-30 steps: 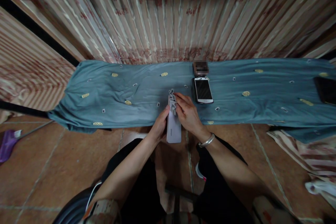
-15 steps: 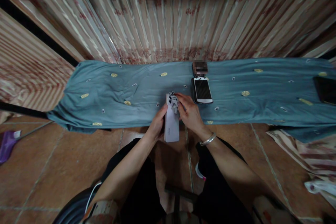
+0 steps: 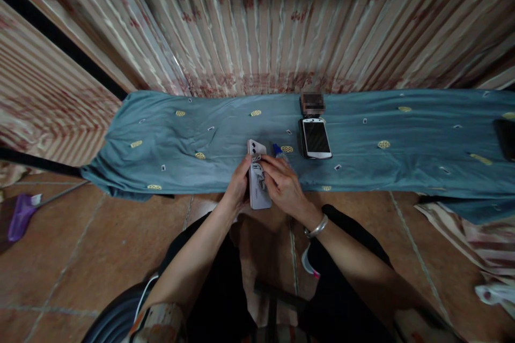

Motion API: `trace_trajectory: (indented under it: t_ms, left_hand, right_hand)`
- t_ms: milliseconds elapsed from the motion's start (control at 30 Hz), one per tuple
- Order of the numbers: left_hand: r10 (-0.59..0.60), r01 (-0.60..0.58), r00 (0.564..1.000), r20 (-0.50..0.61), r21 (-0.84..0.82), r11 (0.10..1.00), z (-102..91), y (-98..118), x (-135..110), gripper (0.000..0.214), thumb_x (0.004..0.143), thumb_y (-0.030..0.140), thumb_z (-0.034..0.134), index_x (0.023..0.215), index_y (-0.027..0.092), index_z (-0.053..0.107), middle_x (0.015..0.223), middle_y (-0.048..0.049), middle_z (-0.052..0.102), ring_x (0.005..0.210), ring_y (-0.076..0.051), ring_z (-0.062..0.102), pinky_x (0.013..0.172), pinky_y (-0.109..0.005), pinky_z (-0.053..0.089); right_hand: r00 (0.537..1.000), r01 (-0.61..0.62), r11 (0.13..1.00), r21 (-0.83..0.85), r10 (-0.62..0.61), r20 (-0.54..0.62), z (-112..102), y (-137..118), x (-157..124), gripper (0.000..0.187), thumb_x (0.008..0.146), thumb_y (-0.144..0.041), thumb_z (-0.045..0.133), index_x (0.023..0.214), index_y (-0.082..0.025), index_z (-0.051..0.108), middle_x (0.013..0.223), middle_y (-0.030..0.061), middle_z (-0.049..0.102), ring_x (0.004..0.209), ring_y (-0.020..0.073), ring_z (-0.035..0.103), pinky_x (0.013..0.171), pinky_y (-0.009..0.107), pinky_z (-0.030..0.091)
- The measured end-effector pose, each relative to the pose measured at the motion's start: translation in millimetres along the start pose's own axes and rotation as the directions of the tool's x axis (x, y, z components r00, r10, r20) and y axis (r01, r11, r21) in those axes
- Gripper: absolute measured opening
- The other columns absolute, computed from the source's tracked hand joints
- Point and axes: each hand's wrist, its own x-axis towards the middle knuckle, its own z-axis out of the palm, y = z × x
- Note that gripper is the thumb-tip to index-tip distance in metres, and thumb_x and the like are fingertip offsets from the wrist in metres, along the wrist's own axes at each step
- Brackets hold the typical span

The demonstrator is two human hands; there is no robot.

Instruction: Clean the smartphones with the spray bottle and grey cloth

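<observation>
My left hand [image 3: 238,182] is wrapped around the left edge of a pale lilac smartphone [image 3: 260,201], whose back with its camera lenses faces up. A crumpled grey cloth [image 3: 258,170] is pinched in the fingers of my right hand [image 3: 286,186] and lies against the upper middle of the phone's back. Just beyond my right fingers, a blue-capped clear bottle [image 3: 277,149] rests on the teal cloth cover [image 3: 217,171], partly hidden by the hand. Farther right lies a white-framed smartphone [image 3: 317,138] in an opened dark flip case.
The covered bench stands before a pleated patterned curtain [image 3: 257,27]. A dark flat device [image 3: 505,138] lies at its right end. On the tiled floor, a purple dustpan-like item [image 3: 22,217] is at left, and striped fabric [image 3: 475,233] hangs at right.
My right hand has moved the grey cloth down from the phone's camera end toward its middle. The blue-capped bottle now shows beyond that hand. The view has shifted slightly left.
</observation>
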Motion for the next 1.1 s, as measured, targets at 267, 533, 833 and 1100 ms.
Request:
trace_trajectory:
  t_ms: [267,533,833,1100]
  left_hand:
    - [0.046,-0.049,0.996,0.074,0.035,0.998,-2.9,-10.1,3.7,0.027,0.084,0.037,0.065,0.095,0.013,0.07,0.093,-0.0061,0.075,0.105,-0.022,0.068,0.094,-0.031,0.052]
    - [0.163,-0.189,0.966,0.201,0.118,0.975,-8.5,-21.5,7.7,0.035,0.083,0.039,0.067,0.11,0.017,0.072,0.12,-0.006,0.072,0.13,-0.025,0.055,0.114,-0.035,0.036]
    - [0.11,-0.129,0.977,0.183,0.096,0.987,-3.1,-25.1,4.9,0.033,0.086,0.034,0.064,0.113,0.016,0.072,0.122,-0.0068,0.072,0.127,-0.022,0.057,0.114,-0.034,0.035]
    - [-0.07,0.069,0.998,0.005,0.035,0.997,9.4,-10.9,-0.9,0.034,0.098,0.027,0.045,0.113,0.012,0.07,0.087,-0.0051,0.077,0.07,-0.015,0.068,0.08,-0.027,0.051]
  right_hand:
    - [0.998,0.041,0.997,-0.071,-0.044,-0.041,0.8,-1.3,-0.4,0.041,0.096,-0.016,0.039,0.128,-0.019,0.064,0.134,0.0116,0.062,0.123,0.0242,0.056,0.108,0.046,0.046]
    - [0.997,0.051,0.992,-0.112,-0.056,-0.051,-2.9,4.6,3.4,0.045,0.096,-0.015,0.037,0.136,-0.018,0.058,0.14,0.0121,0.058,0.13,0.0255,0.052,0.11,0.049,0.044]
    - [0.998,0.036,0.995,-0.096,-0.04,-0.037,-8.6,17.6,9.9,0.047,0.096,-0.016,0.035,0.139,-0.011,0.054,0.141,0.0155,0.057,0.134,0.0244,0.049,0.115,0.048,0.04]
    - [0.998,-0.031,0.993,-0.112,0.025,-0.057,-4.9,31.2,9.2,0.047,0.094,-0.013,0.038,0.138,-0.015,0.055,0.14,0.0135,0.058,0.132,0.0253,0.05,0.114,0.052,0.04]
